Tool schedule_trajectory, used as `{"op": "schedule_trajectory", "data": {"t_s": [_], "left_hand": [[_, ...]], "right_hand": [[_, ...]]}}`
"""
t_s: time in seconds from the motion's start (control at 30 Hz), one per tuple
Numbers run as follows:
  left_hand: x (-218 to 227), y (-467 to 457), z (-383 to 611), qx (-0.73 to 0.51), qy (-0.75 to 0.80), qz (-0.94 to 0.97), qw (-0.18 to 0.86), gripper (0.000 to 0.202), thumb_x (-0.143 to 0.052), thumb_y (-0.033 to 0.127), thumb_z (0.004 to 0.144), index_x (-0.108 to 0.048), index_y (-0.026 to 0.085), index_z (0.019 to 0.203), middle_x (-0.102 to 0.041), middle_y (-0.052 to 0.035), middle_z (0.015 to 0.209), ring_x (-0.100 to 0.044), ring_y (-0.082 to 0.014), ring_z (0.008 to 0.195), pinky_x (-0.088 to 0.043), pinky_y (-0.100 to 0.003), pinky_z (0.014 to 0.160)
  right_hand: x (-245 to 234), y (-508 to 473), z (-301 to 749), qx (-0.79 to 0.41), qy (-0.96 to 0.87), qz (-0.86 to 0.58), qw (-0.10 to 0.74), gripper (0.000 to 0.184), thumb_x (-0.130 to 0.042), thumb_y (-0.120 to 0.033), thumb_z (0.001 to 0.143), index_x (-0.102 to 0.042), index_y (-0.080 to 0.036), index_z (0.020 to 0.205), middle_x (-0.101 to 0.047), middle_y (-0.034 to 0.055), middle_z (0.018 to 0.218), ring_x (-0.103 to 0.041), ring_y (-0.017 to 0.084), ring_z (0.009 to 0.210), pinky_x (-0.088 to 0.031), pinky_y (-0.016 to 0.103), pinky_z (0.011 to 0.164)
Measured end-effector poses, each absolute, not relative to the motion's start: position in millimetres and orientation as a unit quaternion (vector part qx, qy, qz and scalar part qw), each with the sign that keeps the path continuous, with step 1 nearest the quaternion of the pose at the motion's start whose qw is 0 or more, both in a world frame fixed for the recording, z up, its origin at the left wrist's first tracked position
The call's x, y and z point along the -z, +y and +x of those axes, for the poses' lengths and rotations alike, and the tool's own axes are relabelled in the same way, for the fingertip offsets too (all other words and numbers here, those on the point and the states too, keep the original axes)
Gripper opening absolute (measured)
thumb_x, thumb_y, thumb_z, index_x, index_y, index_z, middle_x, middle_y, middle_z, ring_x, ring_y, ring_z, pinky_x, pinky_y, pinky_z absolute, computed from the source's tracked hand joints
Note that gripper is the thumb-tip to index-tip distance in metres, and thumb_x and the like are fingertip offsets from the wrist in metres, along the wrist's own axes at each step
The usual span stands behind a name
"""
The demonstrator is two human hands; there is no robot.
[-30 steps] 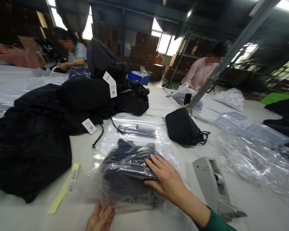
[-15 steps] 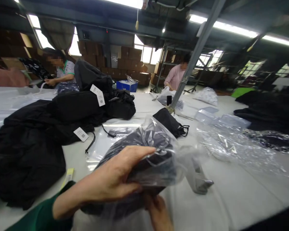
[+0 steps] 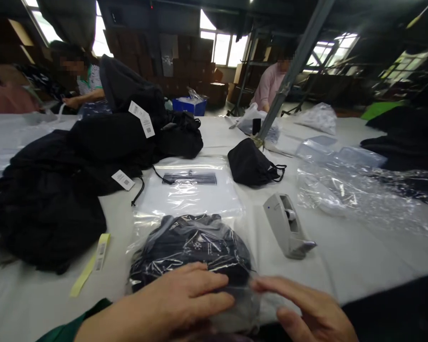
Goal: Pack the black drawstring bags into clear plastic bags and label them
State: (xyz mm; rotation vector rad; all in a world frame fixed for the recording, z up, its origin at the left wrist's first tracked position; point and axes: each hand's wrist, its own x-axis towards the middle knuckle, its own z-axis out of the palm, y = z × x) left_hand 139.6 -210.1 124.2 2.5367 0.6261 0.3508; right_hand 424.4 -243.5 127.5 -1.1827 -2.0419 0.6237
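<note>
- A white-covered table (image 3: 328, 268) stretches across a dim workroom, with cartons (image 3: 192, 54) stacked beneath bright windows (image 3: 230, 47).
- On the table's near side, right before the wearer, lies a clear bag (image 3: 196, 244) with dark cloth folded inside.
- The left hand (image 3: 185, 294) lies palm down over the bag's near part, its fingers slightly parted.
- The right hand (image 3: 306, 306) is at the bag's right edge, index finger and thumb apart; blur hides whether the fingertip touches the film.
- Just beyond the bag, a flat sleeve (image 3: 189, 202) of clear plastic shows a printed panel.
- Right of these sits a grey tape dispenser (image 3: 285, 225); a black pouch (image 3: 248, 164) with cords lies behind it.
- To the left are a yellow strip (image 3: 82, 278) and a black heap (image 3: 46, 190) bearing white tags (image 3: 122, 180).
- Loose film (image 3: 342, 185) spreads at far right.
- Past a slanting post (image 3: 296, 61) and a blue box (image 3: 196, 108), two people (image 3: 269, 83) work.
</note>
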Motion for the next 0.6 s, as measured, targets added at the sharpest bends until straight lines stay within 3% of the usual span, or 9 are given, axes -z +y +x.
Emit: {"op": "schedule_trajectory", "data": {"t_s": [0.07,0.13,0.17,0.23,0.33,0.47,0.6], "left_hand": [[-122.8,-207.6,113.9,-0.163,0.312,0.909,0.224,0.063,-0.060,0.032,0.091,-0.035,0.033,0.148,-0.045,-0.0084,0.150,-0.043,-0.0286,0.136,-0.024,-0.052,0.118],[-104.0,-207.1,89.0,-0.169,0.410,0.875,0.197,0.077,-0.068,0.043,0.084,-0.030,0.035,0.150,-0.036,-0.0091,0.155,-0.031,-0.0359,0.142,-0.018,-0.063,0.116],[-90.1,-209.0,78.9,-0.163,0.449,0.857,0.195,0.081,-0.071,0.047,0.080,-0.031,0.036,0.150,-0.034,-0.0094,0.156,-0.028,-0.0386,0.143,-0.019,-0.066,0.114],[-60.4,-217.9,66.5,-0.160,0.496,0.829,0.203,0.078,-0.071,0.045,0.080,-0.033,0.037,0.148,-0.033,-0.0088,0.156,-0.029,-0.0396,0.142,-0.027,-0.064,0.112],[-28.3,-240.1,66.7,-0.200,0.523,0.804,0.202,0.067,-0.065,0.036,0.085,-0.037,0.038,0.146,-0.036,-0.0057,0.155,-0.030,-0.0358,0.143,-0.035,-0.057,0.111],[-17.2,-264.6,76.5,-0.259,0.536,0.776,0.206,0.057,-0.062,0.031,0.087,-0.044,0.039,0.141,-0.039,-0.0038,0.154,-0.028,-0.0341,0.144,-0.036,-0.053,0.112],[-8.2,-272.3,72.0,-0.292,0.558,0.744,0.222,0.063,-0.060,0.024,0.088,-0.037,0.040,0.144,-0.037,-0.0041,0.154,-0.033,-0.0312,0.142,-0.035,-0.048,0.114]], "right_hand": [[-132.8,-226.9,408.1,-0.111,-0.842,-0.391,0.356,0.051,-0.057,-0.044,0.093,-0.051,-0.026,0.140,-0.067,0.0106,0.125,-0.064,0.030,0.112,-0.051,0.045,0.099],[-121.0,-210.4,388.6,-0.049,-0.882,-0.351,0.311,0.073,-0.058,-0.053,0.090,-0.036,-0.018,0.150,-0.056,0.0159,0.137,-0.054,0.035,0.125,-0.044,0.055,0.106],[-110.1,-203.2,380.4,-0.036,-0.895,-0.346,0.280,0.076,-0.059,-0.056,0.089,-0.035,-0.016,0.149,-0.055,0.0176,0.138,-0.053,0.037,0.126,-0.043,0.058,0.106],[-83.2,-192.0,370.8,-0.016,-0.907,-0.343,0.243,0.068,-0.060,-0.054,0.088,-0.047,-0.014,0.142,-0.060,0.0193,0.132,-0.058,0.037,0.120,-0.049,0.058,0.099],[-46.6,-183.4,375.5,0.002,-0.906,-0.330,0.266,0.051,-0.060,-0.049,0.091,-0.060,-0.014,0.128,-0.068,0.0185,0.120,-0.064,0.033,0.112,-0.055,0.050,0.092],[-28.1,-180.7,393.7,-0.008,-0.902,-0.318,0.291,0.058,-0.057,-0.052,0.092,-0.052,-0.015,0.136,-0.068,0.0173,0.119,-0.062,0.031,0.116,-0.054,0.047,0.094],[-25.1,-181.6,400.5,-0.004,-0.900,-0.322,0.294,0.065,-0.051,-0.052,0.095,-0.037,-0.015,0.148,-0.069,0.0171,0.119,-0.062,0.031,0.116,-0.054,0.046,0.092]]}}
